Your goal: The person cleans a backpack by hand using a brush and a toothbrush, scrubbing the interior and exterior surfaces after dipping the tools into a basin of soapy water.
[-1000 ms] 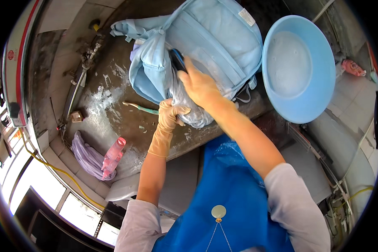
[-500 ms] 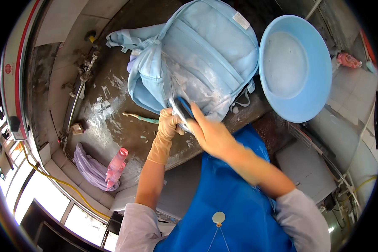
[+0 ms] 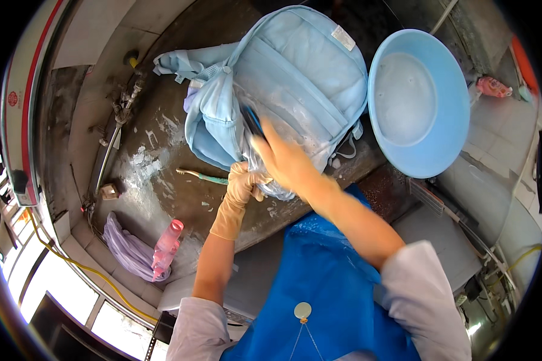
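Note:
A light blue backpack (image 3: 301,78) lies opened out on the wet dark counter, its lining wet and streaked with white suds. My left hand (image 3: 245,182), in a pale rubber glove, pinches the near edge of the bag's fabric. In my right hand (image 3: 286,157), also gloved and blurred by motion, is a dark blue-and-black brush (image 3: 253,122), pressed against the sudsy lining. Its bristles are hidden. Just left of my left hand rests a thin toothbrush (image 3: 203,177) with a teal handle.
A light blue basin (image 3: 451,114) of soapy water stands right of the bag. At the left are a pink bottle (image 3: 167,243), a bundle of lilac cloth (image 3: 126,246) and a pipe with taps (image 3: 121,114) along the wall. A blue apron (image 3: 319,283) covers my front.
My right hand has moved the brush away from me, up along the lining from the near edge. My left hand keeps its grip on the fabric, almost in place.

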The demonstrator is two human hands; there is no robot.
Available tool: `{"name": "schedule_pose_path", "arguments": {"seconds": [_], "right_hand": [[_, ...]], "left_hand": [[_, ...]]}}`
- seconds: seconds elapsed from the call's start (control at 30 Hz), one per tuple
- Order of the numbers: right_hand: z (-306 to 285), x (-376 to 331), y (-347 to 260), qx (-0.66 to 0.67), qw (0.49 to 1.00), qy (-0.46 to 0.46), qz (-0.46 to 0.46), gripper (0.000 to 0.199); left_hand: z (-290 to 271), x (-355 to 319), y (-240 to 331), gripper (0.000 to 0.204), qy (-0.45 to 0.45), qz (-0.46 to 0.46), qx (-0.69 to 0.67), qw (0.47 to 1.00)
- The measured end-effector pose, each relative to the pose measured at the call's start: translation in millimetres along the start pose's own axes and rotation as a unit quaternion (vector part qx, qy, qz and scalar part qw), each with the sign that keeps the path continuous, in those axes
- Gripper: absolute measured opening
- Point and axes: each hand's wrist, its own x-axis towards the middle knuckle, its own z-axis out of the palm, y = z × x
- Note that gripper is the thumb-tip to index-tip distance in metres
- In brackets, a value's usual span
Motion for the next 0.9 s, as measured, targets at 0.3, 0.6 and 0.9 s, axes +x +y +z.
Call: {"name": "schedule_pose_path", "arguments": {"seconds": [0.3, 0.6, 0.9], "right_hand": [[-1, 16, 6, -0.045, 0.995, 0.068, -0.061, 0.053], [-66, -26, 19, 0.055, 0.994, 0.092, -0.012, 0.056], [-24, 71, 35, 0.082, 0.989, 0.103, -0.062, 0.062]], "left_hand": [[7, 3, 9, 0.019, -0.014, -0.074, -0.021, 0.997], [84, -22, 93, 0.049, 0.222, -0.106, 0.457, 0.855], [86, 61, 147, 0.035, 0.081, -0.148, 0.699, 0.695]]}}
